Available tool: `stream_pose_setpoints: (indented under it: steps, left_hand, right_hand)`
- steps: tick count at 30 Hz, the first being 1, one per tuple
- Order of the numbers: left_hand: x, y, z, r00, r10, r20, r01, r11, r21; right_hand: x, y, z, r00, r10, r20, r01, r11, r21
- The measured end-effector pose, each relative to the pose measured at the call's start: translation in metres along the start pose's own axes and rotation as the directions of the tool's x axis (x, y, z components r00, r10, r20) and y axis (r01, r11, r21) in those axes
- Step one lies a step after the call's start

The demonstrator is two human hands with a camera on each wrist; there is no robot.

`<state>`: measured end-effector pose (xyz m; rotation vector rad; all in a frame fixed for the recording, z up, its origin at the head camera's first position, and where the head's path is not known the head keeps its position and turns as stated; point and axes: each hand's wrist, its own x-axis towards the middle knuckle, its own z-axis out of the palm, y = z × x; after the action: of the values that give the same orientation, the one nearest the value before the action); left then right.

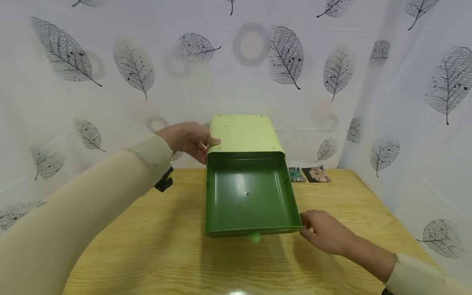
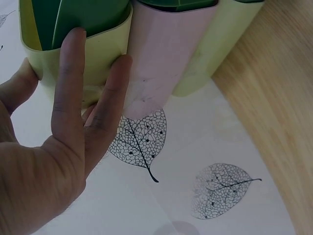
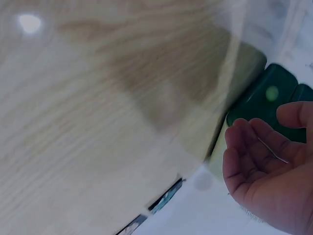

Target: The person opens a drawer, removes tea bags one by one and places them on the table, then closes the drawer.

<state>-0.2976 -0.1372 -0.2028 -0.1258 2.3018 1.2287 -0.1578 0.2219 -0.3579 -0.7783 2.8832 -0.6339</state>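
A stacked drawer cabinet [image 1: 241, 131] stands on the table, with pale yellow-green and pink tiers in the left wrist view. Its top green drawer [image 1: 247, 196] is pulled far out, and nothing shows inside. My left hand [image 1: 189, 141] grips the cabinet's left side, thumb on the top edge, fingers against the side [image 2: 68, 112]. My right hand [image 1: 326, 233] is at the drawer's front right corner. In the right wrist view its fingers [image 3: 239, 161] are loosely bent and the thumb stands apart. A thin pale line crosses them; what it is, I cannot tell.
Two small patterned flat pieces, one teal [image 1: 296, 175] and one pinkish [image 1: 318, 174], lie on the wooden table [image 1: 346, 200] behind the cabinet's right side. A leaf-print curtain [image 1: 236, 73] hangs at the back. A round green knob [image 1: 255, 237] projects from the drawer front.
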Motion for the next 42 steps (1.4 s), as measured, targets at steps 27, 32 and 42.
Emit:
stream_pose_setpoints:
  steps: [27, 32, 42]
  left_hand:
    - [0.000, -0.001, 0.000, 1.000, 0.001, 0.006, -0.001, 1.000, 0.002]
    - [0.000, -0.002, -0.001, 1.000, 0.001, 0.009, -0.001, 1.000, 0.010]
    - [-0.001, -0.001, -0.001, 1.000, 0.001, -0.011, -0.001, 1.000, 0.013]
  right_hand:
    - [-0.010, -0.092, 0.048, 0.954, -0.262, 0.147, 0.044, 0.604, 0.796]
    - [-0.008, -0.095, 0.048, 0.959, -0.225, 0.172, -0.058, 0.438, 0.897]
    - [-0.006, -0.094, 0.049, 0.958, -0.203, 0.204, -0.138, 0.298, 0.945]
